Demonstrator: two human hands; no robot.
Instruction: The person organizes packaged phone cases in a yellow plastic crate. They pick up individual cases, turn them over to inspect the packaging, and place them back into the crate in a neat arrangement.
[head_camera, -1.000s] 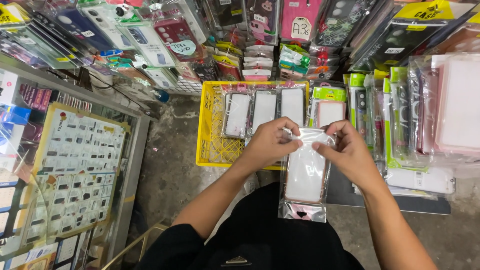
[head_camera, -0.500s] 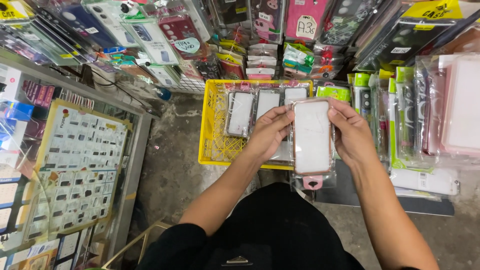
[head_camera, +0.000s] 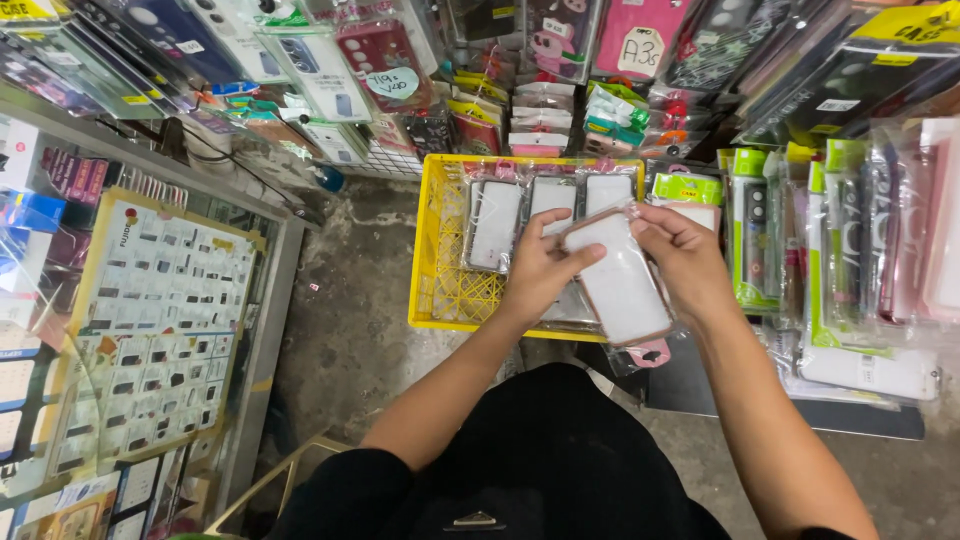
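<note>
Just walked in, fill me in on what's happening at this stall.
A person standing at a stall holds a packaged phone case in a clear sleeve with both hands, the left hand and right hand gripping its upper end. It is tilted over a yellow plastic crate on the floor, which holds a row of similar sleeved cases. More packaged cases hang and lean all around, and a glass display counter stands to the left.

— What's underfoot?
— A stained grey concrete floor (head_camera: 350, 330).
— And around it?
— A glass-topped display counter (head_camera: 150, 330) on the left; hanging racks of packaged phone cases (head_camera: 560, 60) crowd the top.
</note>
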